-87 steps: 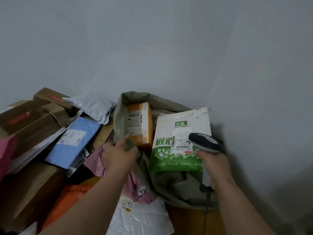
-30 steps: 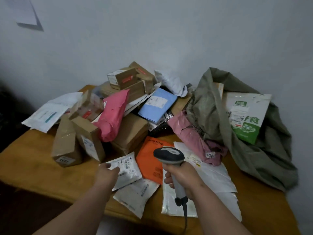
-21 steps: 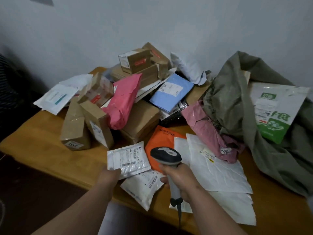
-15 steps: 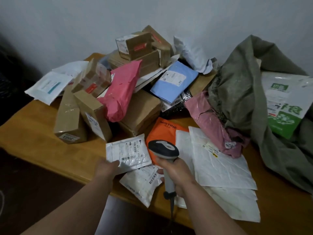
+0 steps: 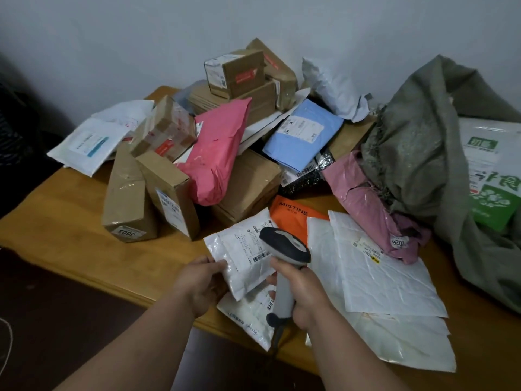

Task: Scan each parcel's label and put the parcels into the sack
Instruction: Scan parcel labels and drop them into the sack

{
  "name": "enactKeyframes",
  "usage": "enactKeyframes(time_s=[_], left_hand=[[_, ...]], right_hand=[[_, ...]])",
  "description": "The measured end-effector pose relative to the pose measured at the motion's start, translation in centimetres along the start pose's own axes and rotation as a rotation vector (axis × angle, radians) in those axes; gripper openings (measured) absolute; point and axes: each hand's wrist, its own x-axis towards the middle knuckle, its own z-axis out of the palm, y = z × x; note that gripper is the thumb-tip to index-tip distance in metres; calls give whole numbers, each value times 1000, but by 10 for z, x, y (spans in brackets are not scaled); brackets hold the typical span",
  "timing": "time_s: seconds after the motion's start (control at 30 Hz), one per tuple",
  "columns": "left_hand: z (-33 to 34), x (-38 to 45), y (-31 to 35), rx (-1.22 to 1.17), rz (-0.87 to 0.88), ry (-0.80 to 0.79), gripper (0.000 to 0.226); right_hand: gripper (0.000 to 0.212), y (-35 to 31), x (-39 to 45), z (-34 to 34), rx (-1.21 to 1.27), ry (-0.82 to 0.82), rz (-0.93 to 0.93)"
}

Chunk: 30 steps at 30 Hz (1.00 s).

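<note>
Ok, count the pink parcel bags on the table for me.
2. One bright pink bag leans on the cardboard boxes mid-pile; one paler pink bag lies against the sack. Others may be buried under the pile.

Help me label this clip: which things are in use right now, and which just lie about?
In use: small white parcel, left hand, scanner, right hand, sack.
Lying about: pink parcel, blue parcel, orange parcel, table.

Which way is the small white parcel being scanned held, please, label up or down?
Label up. The left hand grips the small white parcel with its printed label and barcode facing the camera, beside the scanner.
</note>
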Motion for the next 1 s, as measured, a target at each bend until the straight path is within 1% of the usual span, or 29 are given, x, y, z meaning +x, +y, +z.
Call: enactKeyframes(time_s=[0.1, 0.2, 0.27, 0.37, 0.4, 0.43, 0.47, 0.57, 0.6, 0.67, 0.77, 0.83, 0.9, 1.0], left_hand=[[-2, -5, 2, 12, 49, -138, 29], [1, -13, 3, 101, 127, -196, 42], [5, -20, 4, 130, 164, -216, 49], [13, -35, 10, 142, 216, -268, 71], [15, -40, 13, 152, 227, -285, 75], [17, -46, 15, 167, 239, -298, 73], [19, -52, 18, 187, 249, -313, 65], [28, -74, 24, 256, 290, -323, 22], [32, -80, 25, 286, 308, -317, 18], [41, -92, 27, 360, 316, -334, 25], [56, -111, 22, 456, 301, -388, 23], [64, -117, 14, 446, 341, -344, 21], [73, -120, 4, 375, 395, -255, 19], [84, -126, -7, 281, 460, -179, 19]], right_hand=[[47, -3, -6, -3, 138, -27, -1], [39, -7, -13, -7, 227, -46, -5], [33, -12, -21, -11, 272, -47, -40], [33, -22, -38, -21, 298, -33, -111], [35, -26, -44, -26, 291, -30, -136], [38, -29, -49, -31, 274, -27, -165], [39, -32, -54, -36, 249, -26, -195], [41, -42, -69, -49, 190, -24, -267], [39, -45, -74, -52, 187, -26, -283], [31, -49, -83, -59, 180, -41, -302], [18, -53, -97, -71, 180, -38, -326], [18, -55, -105, -83, 165, 16, -347], [21, -58, -113, -96, 151, 60, -367], [19, -58, -125, -113, 93, 61, -396]])
